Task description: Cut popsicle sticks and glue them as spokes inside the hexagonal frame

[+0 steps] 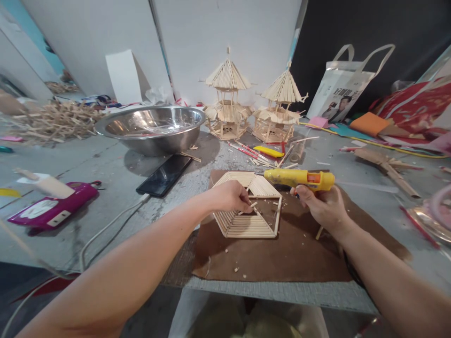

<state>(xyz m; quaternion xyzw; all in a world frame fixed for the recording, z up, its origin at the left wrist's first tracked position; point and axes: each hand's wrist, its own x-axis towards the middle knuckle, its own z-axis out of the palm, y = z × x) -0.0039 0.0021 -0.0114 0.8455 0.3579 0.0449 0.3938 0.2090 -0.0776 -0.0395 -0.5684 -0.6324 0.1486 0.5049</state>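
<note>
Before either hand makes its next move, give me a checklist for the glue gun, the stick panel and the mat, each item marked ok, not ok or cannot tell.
1. Glue gun in hand: ok, gripped by the right hand.
2. Nozzle clear of the left hand: cannot tell; it points just beyond that hand, and the gap is unclear.
3. Hexagonal stick panel resting on the brown mat: ok.
4. Panel fully filled in: not ok, its right-hand section is open.
5. Mat free of scraps: not ok, small wood bits lie on it.
6. Glue hot: cannot tell.
</note>
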